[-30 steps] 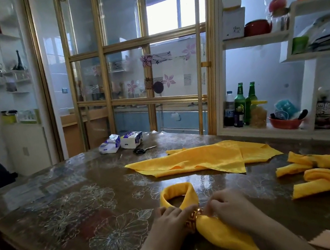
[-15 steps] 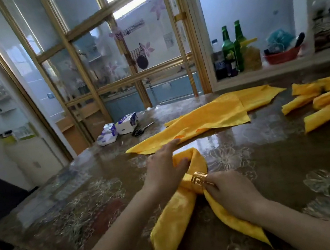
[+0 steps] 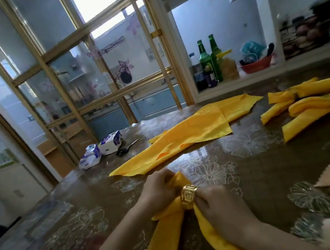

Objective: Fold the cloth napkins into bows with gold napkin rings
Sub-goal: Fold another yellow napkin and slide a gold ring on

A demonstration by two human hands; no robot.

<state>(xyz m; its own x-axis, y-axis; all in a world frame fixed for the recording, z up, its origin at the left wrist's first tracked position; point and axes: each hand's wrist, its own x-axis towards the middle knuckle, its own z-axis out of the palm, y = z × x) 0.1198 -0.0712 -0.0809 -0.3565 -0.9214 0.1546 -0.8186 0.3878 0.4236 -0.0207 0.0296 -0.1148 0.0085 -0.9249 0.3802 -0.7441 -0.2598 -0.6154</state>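
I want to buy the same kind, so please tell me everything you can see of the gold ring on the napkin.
The ring is a wide gold band, shiny like metal, with a raised square pattern on its outside; finer detail is blurred. It sits around the gathered middle of the yellow napkin, with a loop on its far side and two tails toward the person. The right hand holds its near edge; the left hand grips the loop beside it.

Both hands on a yellow napkin (image 3: pixel 173 229) near the table's (image 3: pixel 66 219) front edge: left hand (image 3: pixel 158 190) bunches the loop, right hand (image 3: pixel 216 206) pinches the gold ring (image 3: pixel 188 195). Finished bows (image 3: pixel 314 103) sit at the right edge.
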